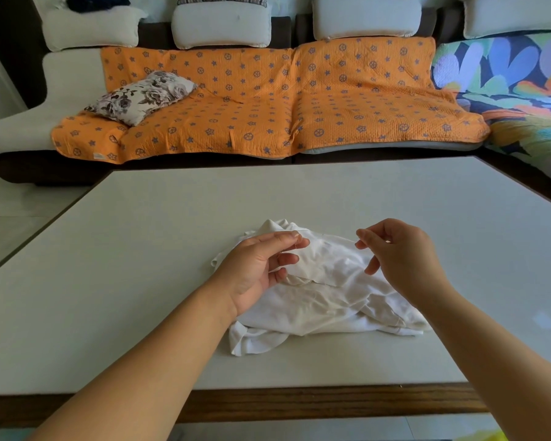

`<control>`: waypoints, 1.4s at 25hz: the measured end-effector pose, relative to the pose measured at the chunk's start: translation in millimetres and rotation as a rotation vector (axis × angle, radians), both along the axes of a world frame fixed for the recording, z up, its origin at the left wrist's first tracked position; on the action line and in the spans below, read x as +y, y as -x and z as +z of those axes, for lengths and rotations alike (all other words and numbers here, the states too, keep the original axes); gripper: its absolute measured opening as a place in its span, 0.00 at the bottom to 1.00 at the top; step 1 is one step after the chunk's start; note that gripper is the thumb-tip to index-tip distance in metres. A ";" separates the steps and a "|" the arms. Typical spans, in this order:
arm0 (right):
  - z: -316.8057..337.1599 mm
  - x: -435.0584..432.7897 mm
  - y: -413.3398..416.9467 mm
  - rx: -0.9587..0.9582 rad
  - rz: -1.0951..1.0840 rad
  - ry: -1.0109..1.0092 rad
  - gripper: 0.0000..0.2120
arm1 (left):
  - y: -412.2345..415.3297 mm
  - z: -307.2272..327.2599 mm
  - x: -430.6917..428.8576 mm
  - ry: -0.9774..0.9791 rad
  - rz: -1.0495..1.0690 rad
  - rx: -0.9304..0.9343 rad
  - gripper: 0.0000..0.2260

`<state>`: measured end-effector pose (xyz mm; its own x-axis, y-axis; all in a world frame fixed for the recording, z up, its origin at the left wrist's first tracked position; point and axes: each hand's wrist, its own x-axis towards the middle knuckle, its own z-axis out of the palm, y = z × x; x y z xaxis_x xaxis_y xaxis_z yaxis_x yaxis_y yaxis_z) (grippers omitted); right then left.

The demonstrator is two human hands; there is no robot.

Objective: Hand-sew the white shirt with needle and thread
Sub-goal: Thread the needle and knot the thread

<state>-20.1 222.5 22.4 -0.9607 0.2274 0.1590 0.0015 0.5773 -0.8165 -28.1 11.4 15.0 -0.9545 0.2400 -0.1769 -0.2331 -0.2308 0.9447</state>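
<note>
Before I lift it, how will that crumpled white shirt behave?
Probably floppy: the crumpled white cloth shirt lies in soft folds. Likely light; the fabric looks thin. Pushed across the smooth pale tabletop, it may bunch up.

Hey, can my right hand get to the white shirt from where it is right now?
Probably yes. The right hand hovers just above the white shirt on the table, with nothing between them. Its thumb and forefinger look pinched together, perhaps on thread too fine to see.
</note>
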 end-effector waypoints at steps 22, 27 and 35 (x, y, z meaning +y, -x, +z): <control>-12.2 18.1 14.3 -0.128 -0.053 -0.175 0.12 | -1.6 6.6 1.6 -0.107 0.077 0.041 0.07; -13.6 14.8 16.1 -0.157 -0.032 -0.178 0.10 | -3.2 10.4 1.9 -0.289 0.066 -0.002 0.08; 1.2 27.5 11.9 0.031 -0.164 -0.374 0.12 | -0.8 2.6 -3.6 0.066 0.003 0.158 0.05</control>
